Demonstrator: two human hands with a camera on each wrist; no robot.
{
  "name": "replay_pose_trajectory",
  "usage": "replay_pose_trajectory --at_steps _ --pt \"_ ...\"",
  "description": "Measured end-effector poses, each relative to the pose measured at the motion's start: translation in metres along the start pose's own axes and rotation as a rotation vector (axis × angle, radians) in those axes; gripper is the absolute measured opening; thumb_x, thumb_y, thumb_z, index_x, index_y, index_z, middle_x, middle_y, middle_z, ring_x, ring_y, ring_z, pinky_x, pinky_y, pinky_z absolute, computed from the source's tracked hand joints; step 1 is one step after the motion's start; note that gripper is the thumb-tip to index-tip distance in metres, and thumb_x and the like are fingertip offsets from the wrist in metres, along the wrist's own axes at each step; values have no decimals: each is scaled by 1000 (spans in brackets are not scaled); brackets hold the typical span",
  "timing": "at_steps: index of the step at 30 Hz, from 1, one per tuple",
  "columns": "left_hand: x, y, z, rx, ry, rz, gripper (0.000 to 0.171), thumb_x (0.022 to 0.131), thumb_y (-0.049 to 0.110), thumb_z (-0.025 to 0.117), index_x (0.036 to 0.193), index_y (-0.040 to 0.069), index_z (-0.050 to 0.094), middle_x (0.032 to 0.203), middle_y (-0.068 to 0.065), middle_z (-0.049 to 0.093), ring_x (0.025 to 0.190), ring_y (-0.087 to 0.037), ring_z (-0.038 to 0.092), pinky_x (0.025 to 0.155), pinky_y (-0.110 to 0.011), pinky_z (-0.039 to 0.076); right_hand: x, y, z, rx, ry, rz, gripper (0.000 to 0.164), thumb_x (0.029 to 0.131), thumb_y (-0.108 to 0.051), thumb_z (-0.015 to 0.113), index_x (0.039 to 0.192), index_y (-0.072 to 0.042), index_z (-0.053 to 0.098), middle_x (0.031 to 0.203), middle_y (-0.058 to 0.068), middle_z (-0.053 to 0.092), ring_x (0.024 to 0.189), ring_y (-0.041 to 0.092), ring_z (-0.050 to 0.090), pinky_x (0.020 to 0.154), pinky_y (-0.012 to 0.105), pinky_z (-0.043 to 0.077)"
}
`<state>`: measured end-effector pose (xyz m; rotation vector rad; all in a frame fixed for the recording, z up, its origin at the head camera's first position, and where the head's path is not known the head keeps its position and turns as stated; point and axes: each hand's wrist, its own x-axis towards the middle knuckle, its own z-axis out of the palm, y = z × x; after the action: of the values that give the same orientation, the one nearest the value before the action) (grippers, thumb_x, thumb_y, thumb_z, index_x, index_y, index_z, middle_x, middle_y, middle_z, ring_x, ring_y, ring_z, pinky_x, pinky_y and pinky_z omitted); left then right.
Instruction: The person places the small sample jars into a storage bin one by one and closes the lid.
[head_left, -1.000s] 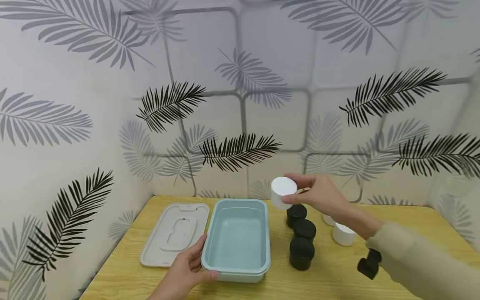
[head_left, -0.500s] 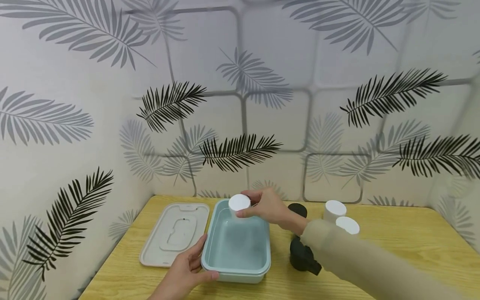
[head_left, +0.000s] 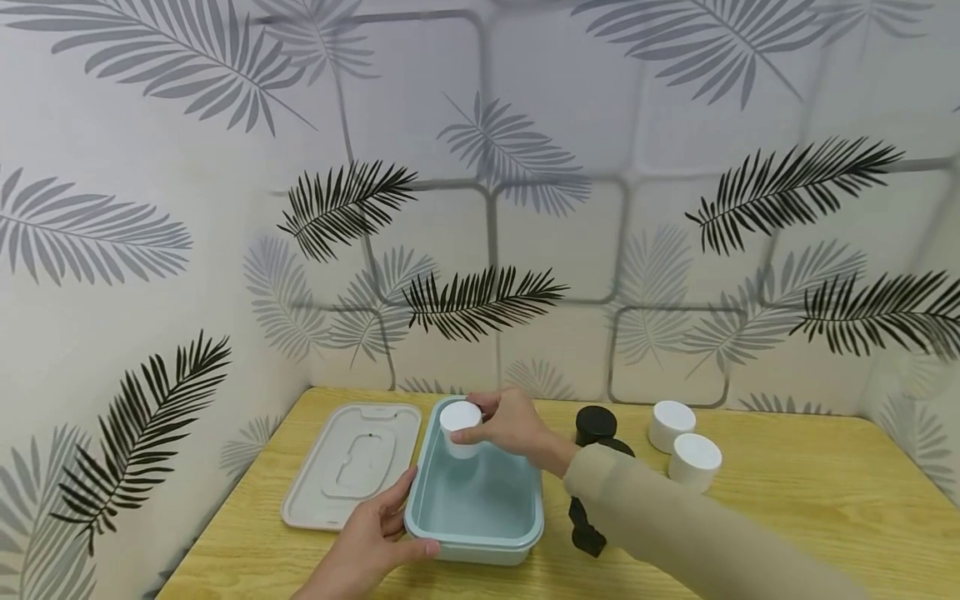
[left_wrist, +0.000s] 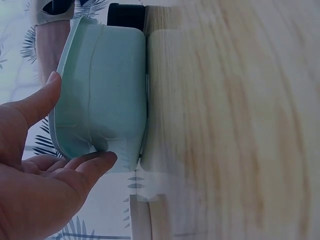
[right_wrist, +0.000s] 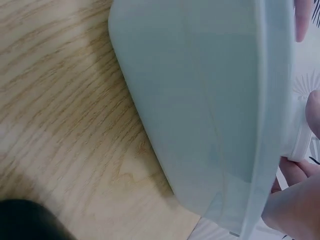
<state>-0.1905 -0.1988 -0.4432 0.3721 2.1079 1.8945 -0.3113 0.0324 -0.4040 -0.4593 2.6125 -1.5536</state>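
Note:
A light blue-green plastic tub point(head_left: 474, 543) stands on the wooden table. My left hand point(head_left: 371, 527) holds its near left corner, thumb against the front rim and fingers along the side wall, as the left wrist view of the tub point(left_wrist: 112, 95) also shows. My right hand point(head_left: 512, 425) pinches a white round lidded jar point(head_left: 460, 419) between thumb and fingers, inside the tub's far left corner. Whether the jar touches the tub's floor I cannot tell. In the right wrist view, the tub wall hides most of the jar point(right_wrist: 300, 132).
Left of the tub lies a pale flat lid point(head_left: 352, 465). On the right stand black round jars point(head_left: 596, 423), partly hidden by my right sleeve. Two white jars point(head_left: 672, 425) sit farther right. A patterned wall point(head_left: 555, 250) closes off the table's back.
My right hand has carried the white jar leftward from above the black jars and lowered it into the tub's far left corner. The left hand has stayed at the tub.

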Motion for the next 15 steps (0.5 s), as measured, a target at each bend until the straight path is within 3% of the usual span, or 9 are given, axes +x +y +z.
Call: replay_pose_trajectory --at_steps 3,10,15 --pt "0 0 0 -1 -4 8 110 88 11 88 166 -5 12 169 -29 14 145 -47 39 99 -33 55 0 0 3 -2 21 32 68 79 -25 97 137 -1 70 139 13 68 117 27 69 98 45 57" --pt "-1 0 0 12 -2 6 110 88 10 88 165 -7 13 168 -31 14 144 -48 39 99 -34 55 2 5 10 -42 39 11 63 77 -23 98 131 -2 74 120 13 76 110 27 72 91 42 59" --pt "1 1 -1 0 -1 -3 110 87 10 88 165 -6 13 169 -30 13 145 -48 38 100 -33 55 4 6 15 -67 39 8 68 77 -22 98 134 1 71 120 16 76 113 29 70 93 44 59"
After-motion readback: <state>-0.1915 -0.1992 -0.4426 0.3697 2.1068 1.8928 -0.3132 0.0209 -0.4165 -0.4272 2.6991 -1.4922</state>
